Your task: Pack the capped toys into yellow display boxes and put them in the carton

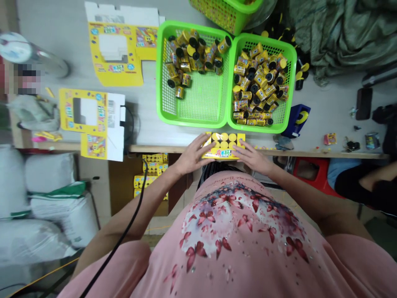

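Note:
At the table's front edge sits a small yellow display box (pixel 223 145) with round yellow lids showing in rows through its window. My left hand (pixel 194 154) grips its left end, fingers over the top and side. The right end is held by my right hand (pixel 254 157), whose fingers lie along the box. Just beyond are two green baskets. The left basket (pixel 200 103) has small yellow canisters (pixel 186 66) gathered toward its back and left. In the right basket (pixel 260 129) more yellow canisters (pixel 259 85) with black or yellow ends are heaped.
Flat unfolded cartons (pixel 116 74) lie on the left of the table (pixel 145 111). A blue tape dispenser (pixel 296 120) stands right of the baskets. Another green basket (pixel 217 14) is behind. Below, an open carton (pixel 124 186) holds packed yellow boxes (pixel 151 167). White sacks (pixel 56 207) are piled left.

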Demonstrator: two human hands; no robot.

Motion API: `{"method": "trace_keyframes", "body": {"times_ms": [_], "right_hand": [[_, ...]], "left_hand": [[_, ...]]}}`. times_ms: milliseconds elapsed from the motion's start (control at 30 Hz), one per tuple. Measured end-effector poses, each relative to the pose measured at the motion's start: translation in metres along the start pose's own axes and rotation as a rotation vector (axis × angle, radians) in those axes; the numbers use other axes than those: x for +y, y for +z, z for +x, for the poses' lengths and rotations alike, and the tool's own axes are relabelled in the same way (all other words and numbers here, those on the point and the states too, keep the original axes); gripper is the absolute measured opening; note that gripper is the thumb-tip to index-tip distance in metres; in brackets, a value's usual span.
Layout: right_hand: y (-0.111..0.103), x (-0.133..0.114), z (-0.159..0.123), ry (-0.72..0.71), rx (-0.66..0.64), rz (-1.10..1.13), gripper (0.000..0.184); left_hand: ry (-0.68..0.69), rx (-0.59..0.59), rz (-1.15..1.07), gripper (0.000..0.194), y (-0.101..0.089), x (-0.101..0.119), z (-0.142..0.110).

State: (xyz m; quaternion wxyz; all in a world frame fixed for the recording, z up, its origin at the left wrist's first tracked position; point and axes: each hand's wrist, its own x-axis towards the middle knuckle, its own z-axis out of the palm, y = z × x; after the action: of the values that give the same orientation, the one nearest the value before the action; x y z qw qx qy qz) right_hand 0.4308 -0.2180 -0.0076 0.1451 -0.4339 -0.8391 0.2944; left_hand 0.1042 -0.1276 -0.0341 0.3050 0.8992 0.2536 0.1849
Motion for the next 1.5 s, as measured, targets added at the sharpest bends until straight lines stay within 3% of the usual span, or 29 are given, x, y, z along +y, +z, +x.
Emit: {"method": "trace_keyframes", "body": {"times_ms": [100,200,400,733,867,1267,1500], "right_hand": [[0.011,-0.01,-0.009,-0.007,0.066,-0.017,0.048],[0.013,-0.004,-0.007,-0.016,0.115,-0.008,0.048],[-0.008,0.016,0.007,-0.03,0.0,0.043,0.048],[-0.032,0.018,0.018,0.078,-0.093,0.216,0.052],[-0.031,0.018,0.019,0.111,-0.075,0.235,0.047],[-0.02,0.017,0.015,0.057,-0.074,0.164,0.051],[-0.008,0.01,0.002,-0.027,-0.041,-0.025,0.053]], "left_hand": [[0.031,0.032,0.028,0.069,0.008,0.004,-0.007],[0.058,0.038,0.029,0.069,0.009,0.001,-0.004],[0.037,-0.06,0.11,0.051,-0.002,-0.007,0.01],[0.002,-0.076,0.01,0.05,-0.003,-0.008,0.016],[-0.038,-0.084,-0.021,0.05,-0.005,-0.006,0.016],[0.038,-0.016,0.05,0.049,0.004,-0.012,0.012],[0.15,0.022,0.123,0.068,0.005,-0.002,0.008]]}}
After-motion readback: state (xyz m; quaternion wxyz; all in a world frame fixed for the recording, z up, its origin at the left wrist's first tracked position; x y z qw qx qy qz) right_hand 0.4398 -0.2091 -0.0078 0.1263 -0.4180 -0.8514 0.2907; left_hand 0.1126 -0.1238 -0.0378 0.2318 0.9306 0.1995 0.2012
